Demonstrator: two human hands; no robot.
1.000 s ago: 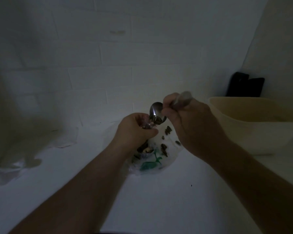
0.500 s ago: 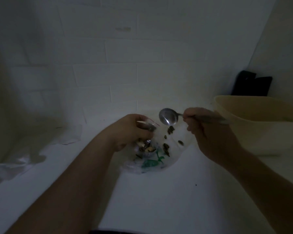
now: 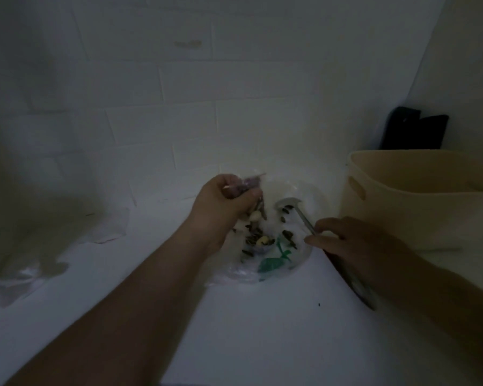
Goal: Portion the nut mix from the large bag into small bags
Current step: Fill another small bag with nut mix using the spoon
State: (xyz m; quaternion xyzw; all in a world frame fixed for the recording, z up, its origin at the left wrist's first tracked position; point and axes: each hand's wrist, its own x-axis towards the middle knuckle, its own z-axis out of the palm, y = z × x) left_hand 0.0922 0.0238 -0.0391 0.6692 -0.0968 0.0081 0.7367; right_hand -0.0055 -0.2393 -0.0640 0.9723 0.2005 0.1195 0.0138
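A clear large bag (image 3: 273, 263) with a green print lies on the white counter, with dark and pale nuts showing inside it. My left hand (image 3: 223, 204) grips a small clear bag (image 3: 253, 186) by its top, holding it just above the large bag's left side. My right hand (image 3: 354, 243) pinches the handle of a metal spoon (image 3: 289, 204). The spoon's bowl dips into the nuts at the large bag's far right part. The scene is dim and slightly blurred.
A cream plastic tub (image 3: 418, 201) stands at the right, close to my right hand. A black object (image 3: 414, 132) leans on the wall behind it. Crumpled clear plastic (image 3: 20, 277) lies at the left. A white brick wall runs just behind the bags.
My right hand has swung the spoon away from the small bag's mouth, out to the right and down into the large bag. My left hand has kept hold of the small bag.
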